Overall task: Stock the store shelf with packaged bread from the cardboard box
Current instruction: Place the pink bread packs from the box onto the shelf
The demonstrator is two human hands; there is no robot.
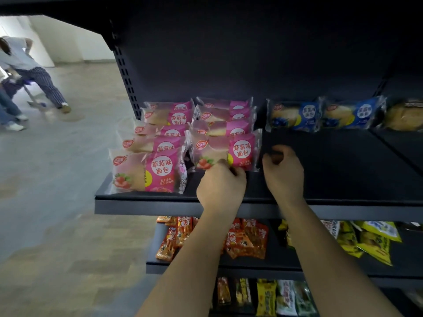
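Observation:
Two rows of pink strawberry bread packs lean on the dark shelf (pixel 146 197). The left row's front pack (pixel 148 172) stands near the shelf's edge. My left hand (pixel 220 184) pinches the lower edge of the right row's front pink pack (pixel 229 152). To its right, my right hand (pixel 283 172) hovers over bare shelf, fingers loosely curled and holding nothing. Blue blueberry bread packs (pixel 295 116) stand at the back of the shelf on the right. The cardboard box is out of view.
Below are two shelves, with red snack bags (pixel 247 241) and yellow snack bags (pixel 366 239) on one and mixed packets (pixel 265 296) on the lowest. A brown bread pack (pixel 405 115) sits far right. A person (pixel 32 72) sits on a stool at the far left on the grey floor.

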